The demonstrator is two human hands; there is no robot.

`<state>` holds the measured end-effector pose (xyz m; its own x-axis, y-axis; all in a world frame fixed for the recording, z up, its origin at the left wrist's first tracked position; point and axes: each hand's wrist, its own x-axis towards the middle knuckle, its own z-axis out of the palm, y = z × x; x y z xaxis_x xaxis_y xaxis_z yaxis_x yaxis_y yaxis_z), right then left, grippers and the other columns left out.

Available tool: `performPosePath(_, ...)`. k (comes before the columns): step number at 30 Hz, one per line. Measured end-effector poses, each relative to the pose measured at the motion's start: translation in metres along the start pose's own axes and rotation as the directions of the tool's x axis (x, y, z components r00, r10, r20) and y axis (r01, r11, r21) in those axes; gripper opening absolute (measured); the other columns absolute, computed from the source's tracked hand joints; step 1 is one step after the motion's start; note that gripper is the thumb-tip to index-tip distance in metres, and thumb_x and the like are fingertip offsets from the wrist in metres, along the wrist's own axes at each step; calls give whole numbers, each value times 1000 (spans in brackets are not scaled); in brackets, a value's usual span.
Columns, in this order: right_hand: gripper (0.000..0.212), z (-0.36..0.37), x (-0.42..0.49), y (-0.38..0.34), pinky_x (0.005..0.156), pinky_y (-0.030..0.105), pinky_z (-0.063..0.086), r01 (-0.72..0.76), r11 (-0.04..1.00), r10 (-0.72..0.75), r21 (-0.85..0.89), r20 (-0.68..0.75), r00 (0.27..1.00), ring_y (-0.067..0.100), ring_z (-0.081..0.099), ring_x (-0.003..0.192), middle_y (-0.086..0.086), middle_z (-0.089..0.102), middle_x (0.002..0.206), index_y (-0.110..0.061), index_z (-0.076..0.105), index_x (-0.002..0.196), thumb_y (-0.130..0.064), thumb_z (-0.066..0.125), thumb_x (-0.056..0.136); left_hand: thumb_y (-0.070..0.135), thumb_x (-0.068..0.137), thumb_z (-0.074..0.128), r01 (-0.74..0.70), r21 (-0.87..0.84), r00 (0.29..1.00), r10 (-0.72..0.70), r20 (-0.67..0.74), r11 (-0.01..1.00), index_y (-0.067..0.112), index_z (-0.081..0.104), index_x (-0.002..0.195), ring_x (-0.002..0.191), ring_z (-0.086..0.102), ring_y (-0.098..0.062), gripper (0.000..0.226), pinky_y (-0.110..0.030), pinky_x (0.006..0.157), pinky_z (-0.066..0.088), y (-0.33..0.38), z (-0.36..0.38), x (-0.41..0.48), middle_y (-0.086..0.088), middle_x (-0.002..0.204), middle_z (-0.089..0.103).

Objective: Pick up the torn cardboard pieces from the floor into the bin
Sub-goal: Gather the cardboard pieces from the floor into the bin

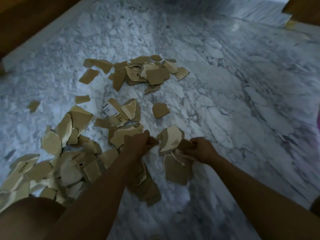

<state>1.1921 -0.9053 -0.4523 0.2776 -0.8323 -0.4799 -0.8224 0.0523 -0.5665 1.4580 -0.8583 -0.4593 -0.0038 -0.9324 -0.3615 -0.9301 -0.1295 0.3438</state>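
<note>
Torn cardboard pieces [119,78]: scattered over the marble floor [233,75]; one loose cluster lies far from the person, a thicker heap [69,170] lies near on the left, and single scraps lie between.
Left hand [138,144]: fingers curled, pinching a small brown scrap [154,141] just above the floor.
Right hand [200,151]: fingers curled round a bunch of several pieces [171,141], pale and brown, touching others lying below it.
Printed piece [24,168]: in the near heap, lettered "PICO".
Pink object [318,122]: a sliver at the right edge; cannot tell whether it is a container.
Knee [26,217]: bottom left, beside the heap.
</note>
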Motion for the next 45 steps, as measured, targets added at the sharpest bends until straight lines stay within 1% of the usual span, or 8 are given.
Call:
performPosePath(4,33,-46,2,25,52,27,36,-121,990,118,-69,-55,992,20,60,69,0,55,63,-21,57,65,-36,84,76,39,88,68,-44,-192,999,47,12,980,6,63,110,94,61,-32,41,-38,75,45,24,-36,19,-17,107,64)
performPosePath(10,16,-27,-23,72,73,24,47,-189,957,194,-221,0,981,17,66,96,-3,66,106,-29,70,101,-33,69,85,46,83,73,-200,148,943,150,296,969,8,61,111,127,44,-37,49,-40,94,44,79,-2,65,-20,138,45)
performPosePath(17,14,-13,-32,83,82,34,52,-184,964,165,-191,-111,980,20,62,103,-2,65,112,-31,66,102,-30,63,88,47,80,71,-135,226,991,133,22,965,14,58,115,126,41,-36,49,-48,93,43,77,19,53,-12,145,35)
performPosePath(22,35,-32,-17,64,65,31,59,-223,975,223,-5,40,974,17,70,81,3,71,98,-23,69,102,-41,81,74,33,77,80,-73,-98,995,65,-81,992,9,54,97,89,58,-30,41,-39,71,43,65,-14,43,-12,98,59)
performPosePath(28,49,-35,12,-5,80,37,56,-63,998,65,-25,108,992,26,68,97,7,67,105,-13,63,114,-37,83,76,22,72,85,27,-411,953,-147,-264,911,18,50,107,66,58,-10,49,-25,52,39,39,-45,14,2,75,60)
performPosePath(38,45,16,62,-75,96,50,42,323,792,-229,-518,238,944,35,47,115,7,47,130,-19,57,119,-39,73,82,29,88,69,-41,-240,979,-8,-201,970,20,51,84,68,45,-22,20,-32,65,33,-11,17,-15,4,73,48)
performPosePath(43,27,48,52,-72,115,65,11,347,719,-362,-602,101,927,32,46,124,5,51,130,-20,56,121,-33,50,98,29,81,77,39,-297,970,-107,-216,954,8,60,105,80,60,-35,37,-38,67,46,-11,4,-9,-15,89,65)
performPosePath(45,36,50,51,-72,115,62,16,332,722,-342,-607,104,934,33,45,127,8,46,136,-19,49,132,-34,49,99,36,74,81,100,-350,948,-196,-251,932,6,67,92,73,61,-30,37,-36,63,45,-12,-8,-8,-13,81,66)
